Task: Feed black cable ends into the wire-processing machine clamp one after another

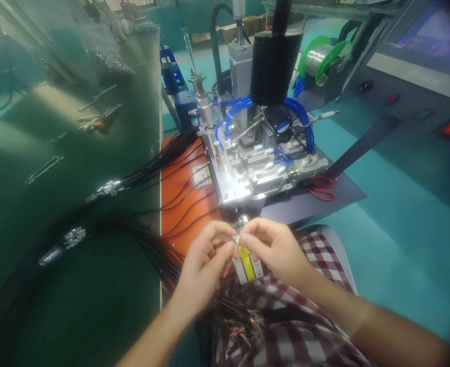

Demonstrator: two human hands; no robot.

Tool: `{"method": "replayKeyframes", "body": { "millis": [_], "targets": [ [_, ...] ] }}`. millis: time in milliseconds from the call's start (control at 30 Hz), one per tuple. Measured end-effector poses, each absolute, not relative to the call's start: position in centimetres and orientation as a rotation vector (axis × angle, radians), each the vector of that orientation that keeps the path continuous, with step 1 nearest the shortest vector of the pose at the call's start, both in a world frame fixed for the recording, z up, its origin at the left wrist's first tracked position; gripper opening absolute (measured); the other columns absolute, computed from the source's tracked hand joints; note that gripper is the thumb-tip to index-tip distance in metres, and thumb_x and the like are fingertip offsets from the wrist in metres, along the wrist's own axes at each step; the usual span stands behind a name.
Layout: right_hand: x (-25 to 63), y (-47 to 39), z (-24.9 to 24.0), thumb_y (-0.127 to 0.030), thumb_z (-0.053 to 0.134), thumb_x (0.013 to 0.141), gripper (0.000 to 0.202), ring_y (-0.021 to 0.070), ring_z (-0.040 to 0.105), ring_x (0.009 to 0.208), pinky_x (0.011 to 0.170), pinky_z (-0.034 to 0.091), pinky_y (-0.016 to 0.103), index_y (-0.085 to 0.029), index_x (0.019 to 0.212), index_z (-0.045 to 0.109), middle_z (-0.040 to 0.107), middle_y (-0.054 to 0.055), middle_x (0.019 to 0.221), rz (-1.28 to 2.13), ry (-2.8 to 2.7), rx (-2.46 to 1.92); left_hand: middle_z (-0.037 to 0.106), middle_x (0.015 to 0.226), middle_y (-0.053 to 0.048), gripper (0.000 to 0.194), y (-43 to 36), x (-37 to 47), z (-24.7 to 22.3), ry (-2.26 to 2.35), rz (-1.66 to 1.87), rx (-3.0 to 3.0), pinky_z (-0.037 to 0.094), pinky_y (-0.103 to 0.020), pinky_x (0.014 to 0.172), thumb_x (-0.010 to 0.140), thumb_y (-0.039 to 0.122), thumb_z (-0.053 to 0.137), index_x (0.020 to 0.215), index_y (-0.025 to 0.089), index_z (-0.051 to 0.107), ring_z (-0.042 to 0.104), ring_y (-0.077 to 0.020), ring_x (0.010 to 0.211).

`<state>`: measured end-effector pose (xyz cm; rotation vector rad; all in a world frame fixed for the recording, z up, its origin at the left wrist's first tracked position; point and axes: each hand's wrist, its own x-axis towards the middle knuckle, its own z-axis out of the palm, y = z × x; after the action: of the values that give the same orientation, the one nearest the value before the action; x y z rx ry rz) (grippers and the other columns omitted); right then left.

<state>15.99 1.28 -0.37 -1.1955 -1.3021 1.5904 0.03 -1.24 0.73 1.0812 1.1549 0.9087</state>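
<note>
My left hand (205,257) and right hand (278,250) meet with fingertips nearly touching, both pinched narrow on a small pale piece (237,237), probably because something this tiny needs steadying from either side. I hold it above the yellow-arrow label (250,265), just in front of the lit metal machine (244,186), perhaps to keep it close; leftward, black cables (167,153) lie across the orange panel (181,243), seemingly spread for separate reach.
</note>
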Motion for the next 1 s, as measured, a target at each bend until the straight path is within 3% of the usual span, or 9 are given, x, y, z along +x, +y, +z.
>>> {"method": "replayKeyframes", "body": {
  "millis": [167,433,533,633,700,1000],
  "targets": [
    [15.2,1.2,0.0,-0.026,0.066,0.079,0.013,0.0058,0.046,0.047,0.047,0.04,0.019,-0.015,0.072,0.064,0.057,-0.004,0.058,1.612,-1.25,-1.16,0.052,0.058,0.007,0.029,-1.2,-0.3,1.1,1.176,0.931,0.945,0.03,-0.016,0.041,0.079,0.037,0.069,0.098,0.02,0.054,0.038,-0.0038,0.041],
    [13.9,1.1,0.2,-0.027,0.067,0.078,0.012,0.0082,0.049,0.048,0.046,0.042,0.021,-0.016,0.073,0.065,0.063,-0.001,0.062,1.528,-1.253,-1.188,0.063,0.063,0.0,0.025,-1.2,-0.9,0.9,1.079,0.985,0.774,0.024,-0.016,0.04,0.081,0.034,0.065,0.094,0.016,0.054,0.041,-0.0031,0.036],
    [13.6,0.5,-0.2,-0.024,0.061,0.084,0.015,0.01,0.052,0.053,0.052,0.042,0.023,-0.017,0.071,0.061,0.063,0.0,0.063,1.277,-1.441,-1.191,0.062,0.062,0.002,0.022,-1.5,-0.8,0.7,1.065,1.037,0.743,0.024,-0.017,0.041,0.082,0.033,0.065,0.092,0.016,0.054,0.039,-0.0022,0.036],
    [13.5,0.0,-0.6,-0.015,0.053,0.087,0.018,0.0108,0.05,0.055,0.057,0.038,0.026,-0.017,0.071,0.06,0.062,0.0,0.065,0.735,-1.764,-1.057,0.058,0.059,0.004,0.022,-1.8,-0.6,0.9,1.087,1.109,0.706,0.022,-0.017,0.041,0.081,0.033,0.066,0.09,0.016,0.054,0.036,-0.0016,0.037],
    [13.7,-0.1,-0.6,-0.013,0.053,0.087,0.018,0.0107,0.048,0.055,0.057,0.035,0.027,-0.017,0.072,0.06,0.061,0.0,0.064,0.552,-1.878,-0.996,0.057,0.057,0.004,0.023,-1.8,-0.5,1.1,1.095,1.124,0.69,0.02,-0.017,0.042,0.08,0.033,0.067,0.089,0.016,0.054,0.035,-0.0015,0.038],
    [13.7,-0.2,0.0,-0.022,0.055,0.086,0.017,0.0109,0.051,0.056,0.055,0.041,0.023,-0.019,0.07,0.056,0.058,-0.002,0.063,1.212,-1.613,-1.241,0.045,0.045,0.009,0.025,-1.9,-0.2,1.2,1.187,1.062,0.746,0.02,-0.016,0.04,0.078,0.037,0.07,0.085,0.017,0.058,0.034,-0.0023,0.034]
  ]
}}
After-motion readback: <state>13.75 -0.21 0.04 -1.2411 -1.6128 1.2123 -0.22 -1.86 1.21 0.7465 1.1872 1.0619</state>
